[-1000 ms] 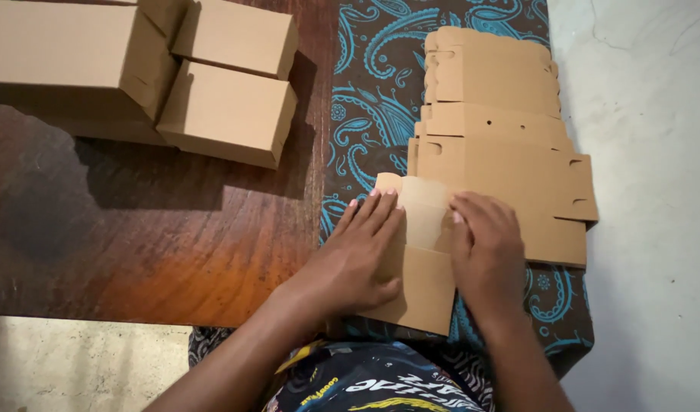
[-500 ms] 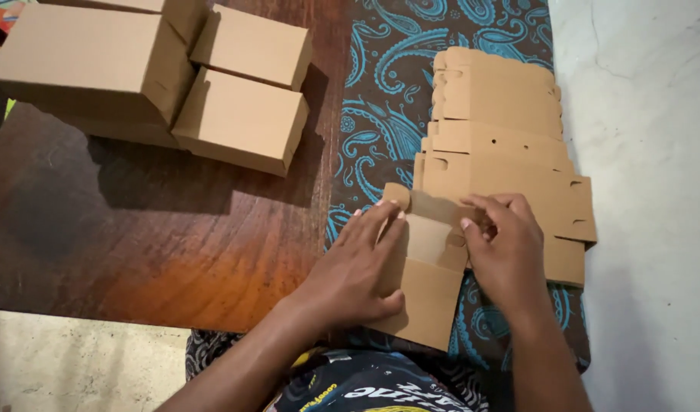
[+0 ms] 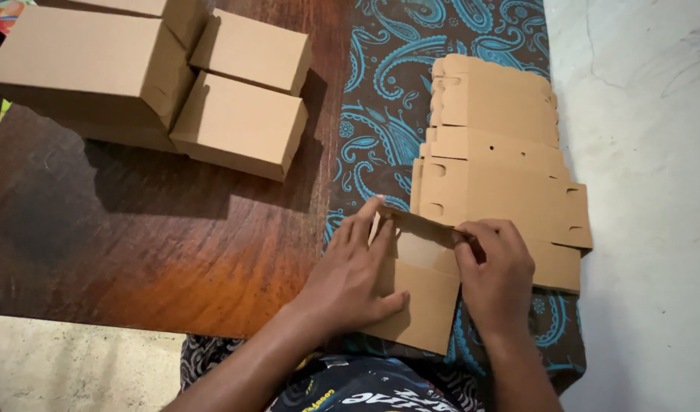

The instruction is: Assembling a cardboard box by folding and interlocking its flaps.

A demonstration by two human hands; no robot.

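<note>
Bare tabletop (image 3: 136, 229) before stacked boxes (image 3: 239, 126)

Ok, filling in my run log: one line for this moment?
left hand: flat on cardboard blank | right hand: folding its flap | flat blank stack behind | assembled boxes left

Both forearms are bare with no sleeves, above a dark garment (image 3: 365, 389) printed in yellow and white.
</note>
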